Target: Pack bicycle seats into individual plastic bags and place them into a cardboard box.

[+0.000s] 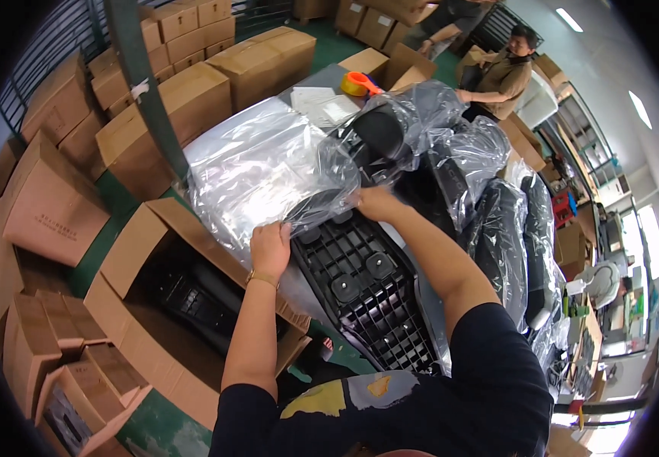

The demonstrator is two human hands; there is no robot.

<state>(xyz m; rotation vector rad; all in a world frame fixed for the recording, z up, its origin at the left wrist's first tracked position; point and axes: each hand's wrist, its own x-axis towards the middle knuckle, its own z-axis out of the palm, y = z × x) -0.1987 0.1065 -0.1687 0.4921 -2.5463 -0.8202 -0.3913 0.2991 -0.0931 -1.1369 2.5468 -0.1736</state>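
A black ribbed plastic part lies on the grey worktable in front of me, its grid underside up. A clear plastic bag covers its far end. My left hand grips the bag's lower edge at the part's left side. My right hand holds the bag's edge at the part's top. More black parts wrapped in clear bags are stacked to the right.
An open cardboard box holding dark parts stands at my left, below the table. Closed cartons are stacked around it and beyond. An orange tape dispenser and papers lie at the table's far end. Another person works there.
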